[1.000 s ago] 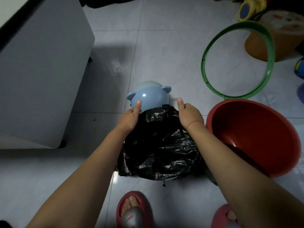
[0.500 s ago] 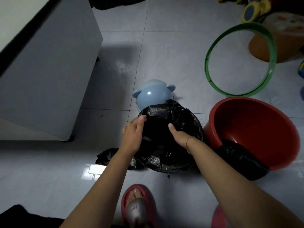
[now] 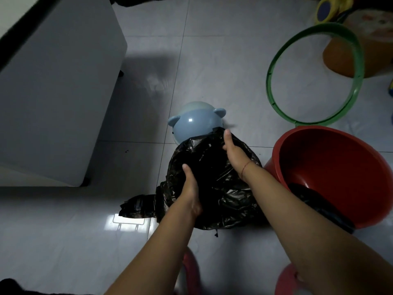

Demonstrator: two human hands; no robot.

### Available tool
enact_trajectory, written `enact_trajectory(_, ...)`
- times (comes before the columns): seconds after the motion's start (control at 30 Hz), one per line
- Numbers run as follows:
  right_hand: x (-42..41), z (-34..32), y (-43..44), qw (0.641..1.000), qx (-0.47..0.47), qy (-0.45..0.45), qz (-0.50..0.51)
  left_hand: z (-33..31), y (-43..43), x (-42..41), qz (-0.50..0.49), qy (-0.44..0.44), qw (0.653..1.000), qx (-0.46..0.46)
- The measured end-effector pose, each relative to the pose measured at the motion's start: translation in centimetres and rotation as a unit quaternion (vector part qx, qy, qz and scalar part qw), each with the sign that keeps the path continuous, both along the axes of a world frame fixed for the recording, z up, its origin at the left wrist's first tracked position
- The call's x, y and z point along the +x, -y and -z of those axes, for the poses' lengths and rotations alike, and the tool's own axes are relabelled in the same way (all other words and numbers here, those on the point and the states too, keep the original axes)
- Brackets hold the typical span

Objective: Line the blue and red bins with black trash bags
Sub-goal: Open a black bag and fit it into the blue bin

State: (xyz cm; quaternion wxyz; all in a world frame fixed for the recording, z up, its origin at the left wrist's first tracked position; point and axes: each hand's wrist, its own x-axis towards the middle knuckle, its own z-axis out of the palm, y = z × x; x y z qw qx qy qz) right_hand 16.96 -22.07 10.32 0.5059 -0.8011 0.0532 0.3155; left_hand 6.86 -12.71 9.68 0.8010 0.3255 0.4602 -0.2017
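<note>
A small blue bin with two ear-like knobs stands on the tiled floor, and its near part is hidden under a crinkled black trash bag. My left hand grips the bag's near left side, thumb up. At the bag's far edge, close to the blue bin's top, my right hand holds the plastic. A red bin sits tilted to the right, touching the bag, with another black bag lying at its low near rim.
A white cabinet fills the left side. A green hoop leans behind the red bin, with an orange stool and toys beyond it. A folded black bag lies on the floor left of my arm. My sandals are at the bottom.
My right hand moved from the bag's middle up to its far edge near the blue bin's top. My left hand slid down and gripped the bag's left side. The bag covers more of the bin.
</note>
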Motion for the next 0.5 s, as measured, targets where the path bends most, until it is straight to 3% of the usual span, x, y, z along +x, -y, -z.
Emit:
enact_trajectory(0.1, -0.6, 0.4, -0.2, 1.000, 0.001, 0.029, -0.011, 0.1, -0.1, 0.4, 0.025, 0.022, 0.998, 0.059)
enact_trajectory(0.2, -1.6, 0.7, -0.5, 0.997, 0.031, -0.058, -0.046, -0.7, -0.3, 1.3, 0.017, 0.062, 0.988, 0.140)
enact_trajectory(0.27, -2.1, 1.2, -0.1, 0.993, -0.004, -0.093, -0.076, -0.6, -0.8, 1.8, -0.009, 0.086, 0.981, 0.175)
enact_trajectory(0.37, -2.4, 1.6, 1.1, 0.990, -0.078, -0.095, -0.074, -0.3, -1.5, 1.5, -0.006, 0.089, 0.978, 0.189)
enact_trajectory(0.5, -2.8, 0.2, 1.6, 0.991, -0.065, -0.083, -0.081, -0.5, -1.5, 1.0, 0.011, 0.098, 0.974, 0.204)
